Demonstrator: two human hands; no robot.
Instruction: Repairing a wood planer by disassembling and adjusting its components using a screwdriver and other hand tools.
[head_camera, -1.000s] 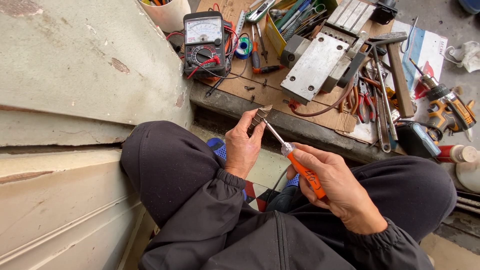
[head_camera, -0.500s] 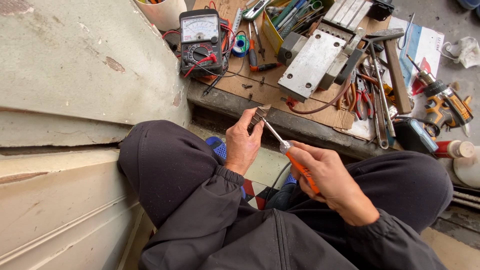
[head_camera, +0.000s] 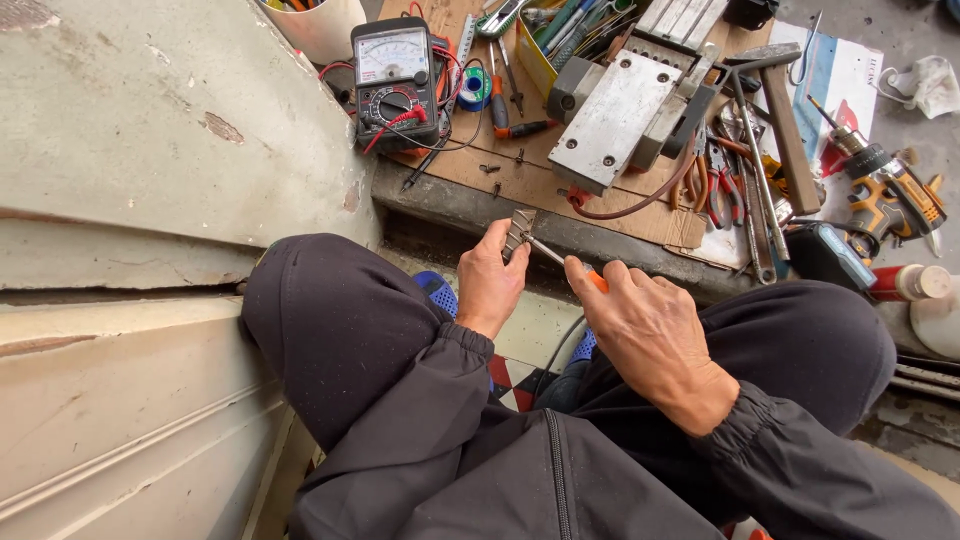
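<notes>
With your left hand pinching the small metal part just off the near edge of the surface, keep your right hand, closed round the orange-handled screwdriver, pressing squarely so its tip stays seated.

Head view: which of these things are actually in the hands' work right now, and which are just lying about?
In hand:
left hand pinching a small metal part
right hand gripping an orange-handled screwdriver, tip at that part

Lying about:
multimeter
metal block
hammer
red-handled pliers
cordless drill
</notes>
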